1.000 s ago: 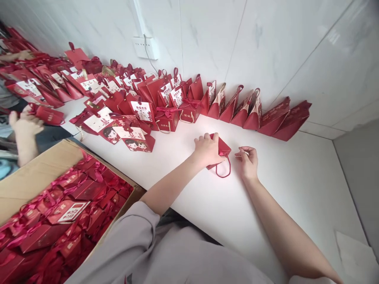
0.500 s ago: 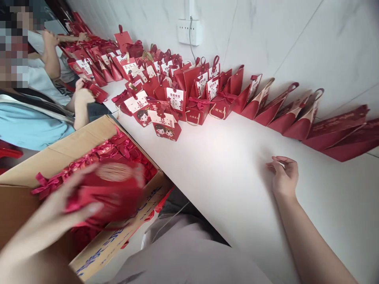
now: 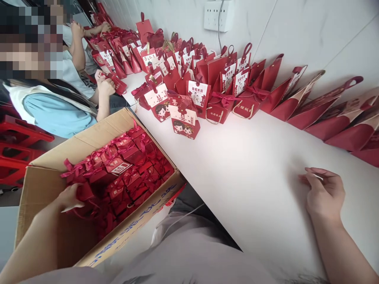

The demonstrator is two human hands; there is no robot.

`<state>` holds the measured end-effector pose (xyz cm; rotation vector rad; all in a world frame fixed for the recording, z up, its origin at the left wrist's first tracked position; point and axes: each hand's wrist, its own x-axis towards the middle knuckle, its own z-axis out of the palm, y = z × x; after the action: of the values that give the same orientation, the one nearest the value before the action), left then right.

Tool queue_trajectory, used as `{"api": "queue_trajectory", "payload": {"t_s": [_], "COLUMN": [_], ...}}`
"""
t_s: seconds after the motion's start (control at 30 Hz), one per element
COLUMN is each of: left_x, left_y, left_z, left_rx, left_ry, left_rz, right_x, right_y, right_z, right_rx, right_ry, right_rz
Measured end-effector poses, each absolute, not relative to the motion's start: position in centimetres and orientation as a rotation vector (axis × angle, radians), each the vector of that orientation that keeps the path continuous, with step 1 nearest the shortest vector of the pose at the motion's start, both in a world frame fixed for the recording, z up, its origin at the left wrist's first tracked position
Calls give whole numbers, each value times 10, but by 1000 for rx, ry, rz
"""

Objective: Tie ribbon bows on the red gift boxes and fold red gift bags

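Down inside the cardboard box (image 3: 74,142), my left hand (image 3: 69,198) is closed around a red gift box (image 3: 85,193); its fingertips are partly hidden. Rows of red gift boxes tied with ribbon (image 3: 139,179) fill the carton around it. My right hand (image 3: 325,195) rests on the white table (image 3: 245,173), fingers curled and the thumb near the index fingertip, with nothing seen in it. Nearest the table's middle stands a red favor box with a printed cartoon couple (image 3: 186,128), apart from both hands.
Many red favor boxes and bags (image 3: 227,108) line the table along the tiled wall, under a white power socket (image 3: 218,15) with a cable. At left, two people sit; one's hands (image 3: 105,83) hold a red box. Red stools (image 3: 20,146) stand behind the carton.
My left hand has lowered the red gift box from above the carton down into it. The view has shifted left. My right hand keeps its pose on the table.
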<state>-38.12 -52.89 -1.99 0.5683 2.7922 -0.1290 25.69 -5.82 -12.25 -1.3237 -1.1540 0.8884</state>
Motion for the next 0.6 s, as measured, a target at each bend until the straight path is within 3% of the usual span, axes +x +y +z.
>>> {"api": "queue_trajectory", "payload": {"t_s": [0.13, 0.47, 0.6], "left_x": [-379, -383, -395], "left_y": [-531, -523, -478], "left_z": [-39, -26, -13], "left_rx": [540, 576, 683], "left_ry": [2757, 2730, 2645], "left_rz": [-217, -587, -452], "right_x": [254, 251, 253], "right_y": [-61, -64, -63], "right_z": [-119, -115, -117], "right_rx": [-1363, -1489, -1530], "right_ry": [-1189, -1231, -1241], "right_rz": [877, 826, 828]}}
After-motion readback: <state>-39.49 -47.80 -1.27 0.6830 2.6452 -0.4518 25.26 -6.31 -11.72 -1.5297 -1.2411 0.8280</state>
